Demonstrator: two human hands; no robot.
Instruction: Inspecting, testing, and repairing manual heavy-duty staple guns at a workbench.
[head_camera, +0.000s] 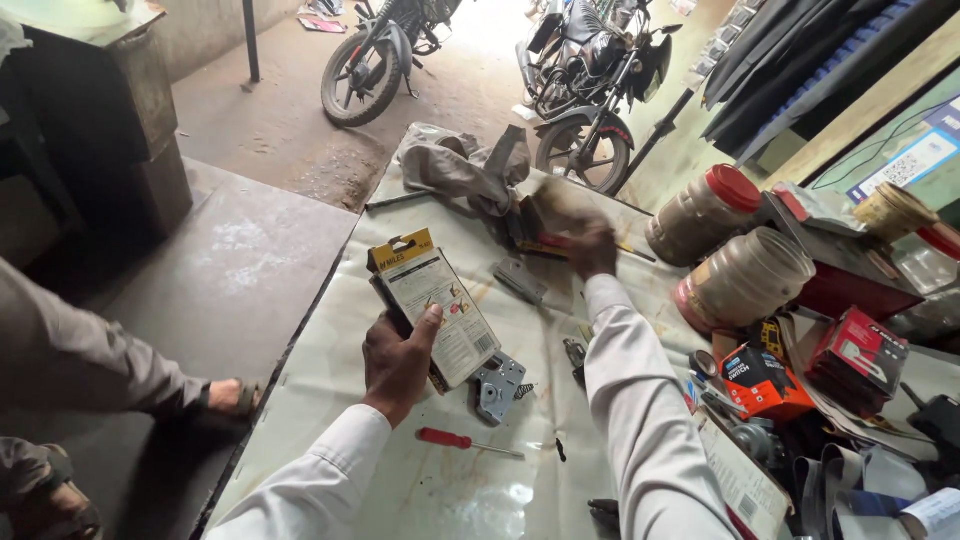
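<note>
Flat carded package (437, 305) (yellow header, pale printed back) sits at centre-left of the frame, held off the table surface. Long axis runs from upper left (yellow hang tab) to lower right, tilted approx. diagonal across the frame. A dark part shows along its left edge, prob. the product side; not clear enough to identify.

Left hand (397, 365) grips the package from below: thumb (428, 325) pressed on the printed face, remaining fingers wrapped behind and mostly hidden. Grip is closed on the card, lower half. Package lies up and to the right of the palm.

Right hand (590, 245) is extended toward the upper centre, well apart from the package, over a blurred red/yellow item (545, 240) lying beside a crumpled grey cloth (460, 165). Motion blur: cannot tell whether the fingers are spread or closed, or whether they have hold of anything. Left hand is therefore the nearer one to the package; right is the nearer to the cloth-side clutter.

Just below the package, touching or nearly so: grey metal bracket (498, 385) flat on the table sheet (330, 370). Red-handled screwdriver (465, 441) lies lower centre, axis approx. horizontal, tip to the right. Right side: two ribbed plastic jars (745, 280) on their sides, orange box (765, 383). Lower left: another person's sandalled foot (232, 397).
</note>
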